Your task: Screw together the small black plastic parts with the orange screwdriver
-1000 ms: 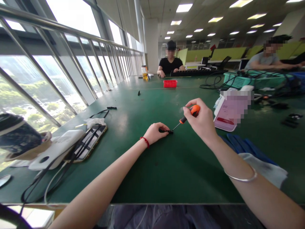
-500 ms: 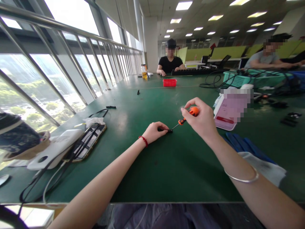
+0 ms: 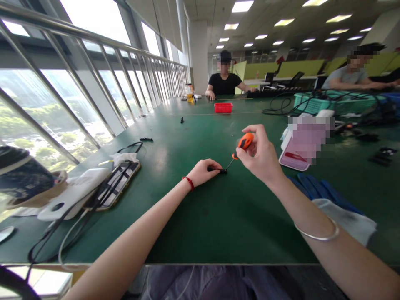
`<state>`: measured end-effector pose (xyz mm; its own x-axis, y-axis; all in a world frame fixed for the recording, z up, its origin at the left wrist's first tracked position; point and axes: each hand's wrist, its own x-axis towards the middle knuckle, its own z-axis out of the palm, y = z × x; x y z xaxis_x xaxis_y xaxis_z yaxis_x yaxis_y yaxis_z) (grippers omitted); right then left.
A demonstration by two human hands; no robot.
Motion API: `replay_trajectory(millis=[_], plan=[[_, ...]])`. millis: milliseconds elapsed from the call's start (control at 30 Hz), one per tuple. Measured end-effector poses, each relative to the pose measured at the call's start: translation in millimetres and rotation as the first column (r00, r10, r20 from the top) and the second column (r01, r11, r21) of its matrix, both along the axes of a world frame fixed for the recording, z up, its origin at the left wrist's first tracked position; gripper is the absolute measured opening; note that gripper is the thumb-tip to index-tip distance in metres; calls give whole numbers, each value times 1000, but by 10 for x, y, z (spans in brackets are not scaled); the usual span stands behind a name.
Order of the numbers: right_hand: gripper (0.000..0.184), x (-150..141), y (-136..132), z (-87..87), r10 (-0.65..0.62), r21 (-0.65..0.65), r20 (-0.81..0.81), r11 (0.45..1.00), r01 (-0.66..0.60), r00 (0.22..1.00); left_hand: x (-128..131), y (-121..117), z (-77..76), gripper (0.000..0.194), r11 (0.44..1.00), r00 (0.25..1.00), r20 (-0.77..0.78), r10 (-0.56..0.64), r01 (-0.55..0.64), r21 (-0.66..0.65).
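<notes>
My left hand (image 3: 204,171), with a red band at its wrist, pinches a small black part (image 3: 223,171) down against the green table (image 3: 187,221). Most of that part is hidden by my fingers. In my right hand (image 3: 261,154) is an orange and black screwdriver (image 3: 245,141), its handle between thumb and fingers. The shaft slants down to the left, and the tip meets the right end of the black part. Exactly what the tip touches is too small to make out.
To the left lie a phone (image 3: 120,185), a white power bank (image 3: 75,193) and loose cables. Blue gloves (image 3: 325,191) and a pink-screened phone (image 3: 295,154) lie right. Farther back are a red tray (image 3: 223,108), a teal basket (image 3: 346,104) and a person (image 3: 224,83).
My right hand has shifted its grip and the screwdriver handle now stands steeper, tilted more to the left. My left hand stays put. The person opposite has moved one arm outward.
</notes>
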<state>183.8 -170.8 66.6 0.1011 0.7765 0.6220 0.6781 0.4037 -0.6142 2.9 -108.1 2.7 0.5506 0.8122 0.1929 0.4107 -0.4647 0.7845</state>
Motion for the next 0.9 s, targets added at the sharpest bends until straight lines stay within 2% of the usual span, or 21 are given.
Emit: replay_trajectory(millis=[67,133,267,333,433,500,567,633,700,767,900], plan=[[42,-20,-18,15,-53,-16,10,998,53,999,-3,0,9,14,1000,1000,1,-2,2,-3],[32,-40,-35,33,-85,-30,8,996,85,996,-4,2,14,14,1000,1000,1,-5,5,-7],[19,-49,-41,32,-59,-35,12,998,59,998,-7,14,9,15,1000,1000,0,-16,16,-19],[25,-40,-31,11,-52,-22,9,998,52,999,-10,19,4,15,1000,1000,4,-19,19,-21],[46,-33,-21,-9,-36,10,-2,999,36,999,-13,22,6,15,1000,1000,10,-22,22,-21],[55,-39,-26,-2,-92,11,10,996,92,996,-13,21,11,15,1000,1000,8,-20,20,-16],[53,-48,-37,18,-184,5,38,983,184,982,-14,20,17,15,1000,1000,1,-21,21,-13],[42,-51,-45,33,-215,6,60,977,215,975,-15,21,17,16,1000,1000,-5,-24,24,-13],[30,-44,-41,32,-179,19,56,984,179,982,-16,23,11,15,1000,1000,-9,-20,20,-8],[27,-29,-26,15,-125,38,27,992,123,992,-17,26,2,15,1000,1000,-10,-14,14,-1],[48,-8,6,-24,-26,56,-15,998,27,1000,-21,29,-8,16,1000,1000,5,-23,23,-8]])
